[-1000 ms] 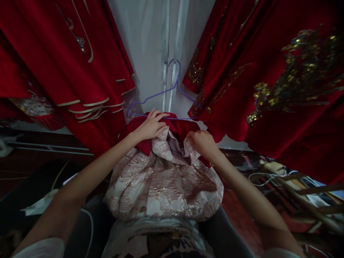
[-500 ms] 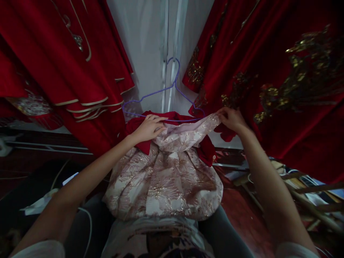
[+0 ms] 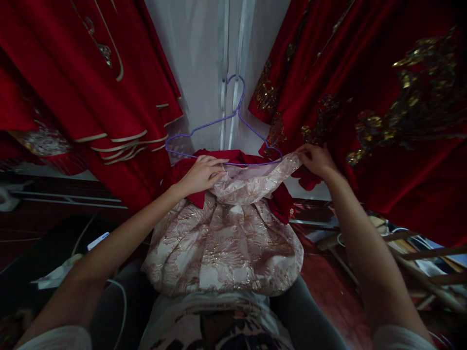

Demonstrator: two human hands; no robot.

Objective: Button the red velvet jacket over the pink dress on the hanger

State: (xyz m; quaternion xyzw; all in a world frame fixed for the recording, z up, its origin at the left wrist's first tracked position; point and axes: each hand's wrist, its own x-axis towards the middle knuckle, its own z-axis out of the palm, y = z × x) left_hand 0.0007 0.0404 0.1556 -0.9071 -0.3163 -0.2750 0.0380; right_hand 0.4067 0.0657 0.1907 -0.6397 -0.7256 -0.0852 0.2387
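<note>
A pale pink brocade dress with gold floral pattern and a puffed skirt lies across my lap. Its upper edge is stretched between my two hands. My left hand grips that edge on the left, thumb beneath and fingers over the top. My right hand pinches the other end, thumb against fingers, out to the right. A purple hanger rises behind the dress, its bottom bar just above the held edge. Red cloth lies behind and under the upper part, spreading out at both sides.
Red garments with pale trim hang on the left, and red garments with gold sequins hang on the right. White panels stand ahead. A wooden rack holds items at lower right. A white cable crosses my left leg.
Both hands keep their grip on the dress edge. The hanger has shifted slightly, its right end a little farther right; otherwise almost nothing differs.
</note>
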